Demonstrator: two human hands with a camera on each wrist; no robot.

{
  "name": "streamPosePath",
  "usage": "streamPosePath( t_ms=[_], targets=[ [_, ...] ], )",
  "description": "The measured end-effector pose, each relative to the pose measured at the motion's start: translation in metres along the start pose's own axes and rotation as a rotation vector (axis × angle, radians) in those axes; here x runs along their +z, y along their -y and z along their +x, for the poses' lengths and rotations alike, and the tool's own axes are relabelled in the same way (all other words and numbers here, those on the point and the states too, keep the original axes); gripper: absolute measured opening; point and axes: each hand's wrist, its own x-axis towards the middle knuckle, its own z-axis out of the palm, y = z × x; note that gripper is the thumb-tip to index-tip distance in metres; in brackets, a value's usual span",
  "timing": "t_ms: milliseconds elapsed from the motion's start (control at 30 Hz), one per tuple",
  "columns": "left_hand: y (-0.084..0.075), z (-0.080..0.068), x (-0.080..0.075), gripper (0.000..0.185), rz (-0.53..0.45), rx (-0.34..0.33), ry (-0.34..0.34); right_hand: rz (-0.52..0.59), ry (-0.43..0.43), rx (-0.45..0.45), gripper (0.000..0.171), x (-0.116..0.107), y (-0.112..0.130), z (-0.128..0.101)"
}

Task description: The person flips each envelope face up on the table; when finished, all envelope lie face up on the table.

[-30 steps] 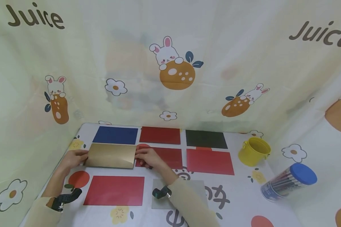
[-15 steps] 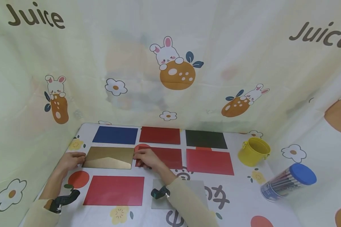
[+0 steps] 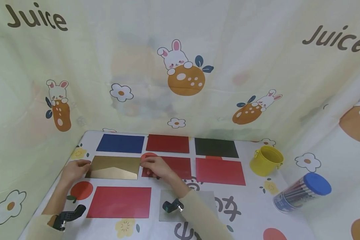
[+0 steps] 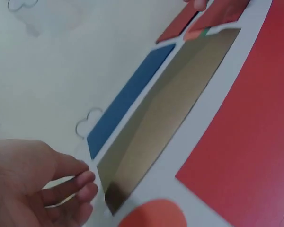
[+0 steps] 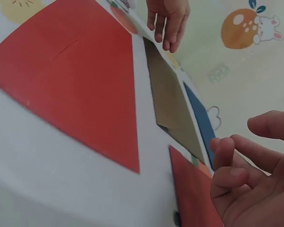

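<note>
A gold sheet (image 3: 114, 167) lies flat on the table in the middle row at the left. My left hand (image 3: 75, 167) rests at its left edge with the fingers nearly straight. In the left wrist view the left hand (image 4: 47, 184) has its fingertips just beside the corner of the gold sheet (image 4: 175, 109). My right hand (image 3: 154, 165) is at the right edge, over a red sheet (image 3: 175, 165). In the right wrist view the right hand (image 5: 248, 184) has loosely curled fingers that hold nothing, close to the gold sheet (image 5: 173, 106).
A blue sheet (image 3: 121, 143), a red sheet (image 3: 168, 143) and a black sheet (image 3: 216, 147) line the back. More red sheets (image 3: 220, 171) (image 3: 119, 202) and a grey sheet (image 3: 168, 213) lie nearer. A yellow bucket (image 3: 266, 160) and a blue-lidded pen tub (image 3: 303, 193) stand at the right.
The gold sheet, raised and tilted between both hands a second ago, has come down flat on the table. Both hands have eased off its edges.
</note>
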Motion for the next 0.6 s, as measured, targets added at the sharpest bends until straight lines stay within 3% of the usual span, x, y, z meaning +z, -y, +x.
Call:
streamPosePath(
  t_ms=[133,267,467,600],
  targets=[
    [-0.019,-0.004,0.008,0.037,0.016,0.147,-0.009,0.003,-0.041,0.0,0.036,-0.022,-0.005,-0.013],
    [-0.045,-0.005,0.03,0.033,-0.042,0.259,0.029,-0.003,-0.092,-0.007,0.039,-0.055,-0.018,-0.03],
    [-0.088,-0.008,0.075,0.031,-0.151,0.314,0.13,0.004,-0.195,-0.01,0.042,-0.108,-0.044,-0.058],
    [-0.117,-0.01,0.112,0.03,-0.216,0.34,0.221,-0.021,-0.332,0.003,0.041,-0.146,-0.06,-0.083]
  ],
)
